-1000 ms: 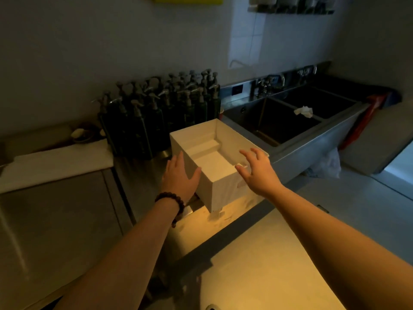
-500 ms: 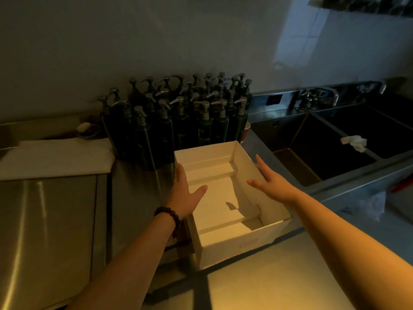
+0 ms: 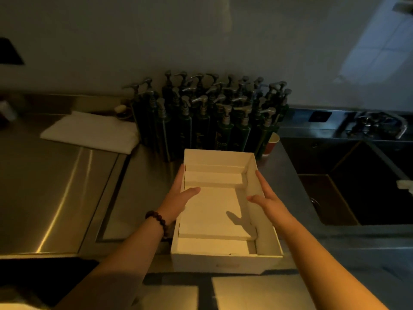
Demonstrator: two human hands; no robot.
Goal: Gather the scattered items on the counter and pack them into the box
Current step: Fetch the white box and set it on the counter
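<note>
The open white cardboard box sits at the steel counter's front edge, dark pump bottles close behind. The left hand and right hand flank its side walls, fingers straight, thumbs inside.

**Counter tally**

One white box at centre. Two hands: left hand, right hand. Roughly two dozen pump bottles at 12 o'clock (packed too tightly for certainty). One folded white cloth at 10 o'clock. One red cup at 1 o'clock.

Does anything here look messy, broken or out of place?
Nothing looks spilled or broken. The white box sits squarely on the counter, with nothing packed in it yet; the pump bottles behind stand upright together.
</note>
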